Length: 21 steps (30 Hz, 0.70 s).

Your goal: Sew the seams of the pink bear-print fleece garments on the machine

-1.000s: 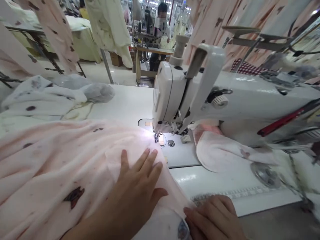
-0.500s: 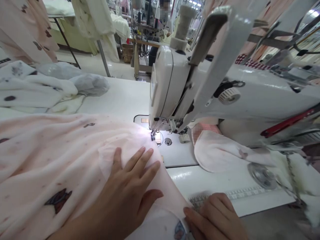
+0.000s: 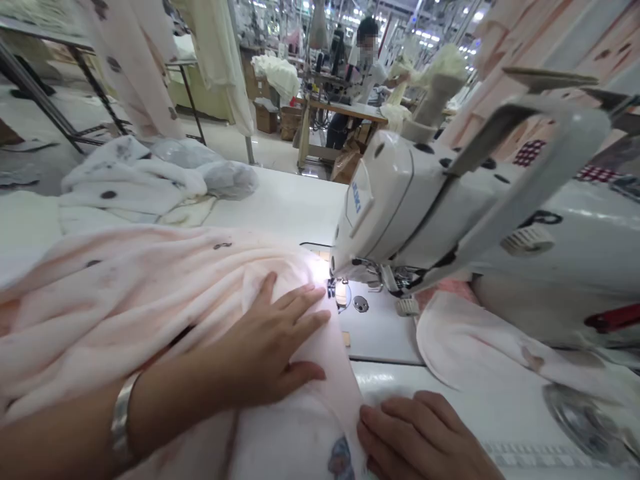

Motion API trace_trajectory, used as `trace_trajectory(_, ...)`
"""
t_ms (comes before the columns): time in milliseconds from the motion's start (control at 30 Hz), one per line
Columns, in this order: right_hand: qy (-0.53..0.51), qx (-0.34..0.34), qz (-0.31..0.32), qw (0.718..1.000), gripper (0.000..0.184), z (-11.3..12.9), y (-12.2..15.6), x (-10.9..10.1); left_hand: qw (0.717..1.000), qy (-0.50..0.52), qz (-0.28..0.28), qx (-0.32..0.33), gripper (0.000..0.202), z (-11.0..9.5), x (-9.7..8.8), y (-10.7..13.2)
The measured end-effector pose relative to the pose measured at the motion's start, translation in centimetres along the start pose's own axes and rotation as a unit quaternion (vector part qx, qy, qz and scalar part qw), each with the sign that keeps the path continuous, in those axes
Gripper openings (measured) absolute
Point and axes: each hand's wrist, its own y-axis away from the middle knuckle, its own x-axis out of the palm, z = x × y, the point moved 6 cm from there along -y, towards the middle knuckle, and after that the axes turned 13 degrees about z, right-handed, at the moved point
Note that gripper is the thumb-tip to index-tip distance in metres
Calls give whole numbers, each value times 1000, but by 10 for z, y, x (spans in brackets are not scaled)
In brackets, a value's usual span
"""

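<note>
A pale pink printed fabric (image 3: 125, 280) lies bunched in soft folds on the table and runs up to the presser foot (image 3: 331, 288) of the white sewing machine (image 3: 395, 207). My left hand (image 3: 265, 340) rests flat on the fabric, fingers spread, just short of the foot. A metal bangle (image 3: 120, 420) circles that wrist. My right hand (image 3: 420, 437) sits at the bottom right, with its curled fingers gripping the fabric's edge. The needle area is partly hidden by the machine head and the fabric.
A white table (image 3: 280, 200) holds the machine, with a white spotted garment (image 3: 130, 180) and a grey plastic bag (image 3: 230, 180) at its far left. A pink fabric piece (image 3: 475, 347) lies right of the machine. A co-worker (image 3: 367, 60) sits at a distant workstation.
The view has turned, shifting the machine rightward and showing more of the room. The fabric is bunched higher, and my left hand has drawn slightly back, with its wrist and bangle now visible.
</note>
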Motion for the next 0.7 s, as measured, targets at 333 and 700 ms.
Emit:
trace_trajectory(333,-63,30,-35,997,22,-40,-57,15,996,-31,4,89,50,71,-34,-49)
trace_trajectory(700,-62,63,-40,995,15,-56,-70,16,994,-104,-22,-1,53,106,-37,-65)
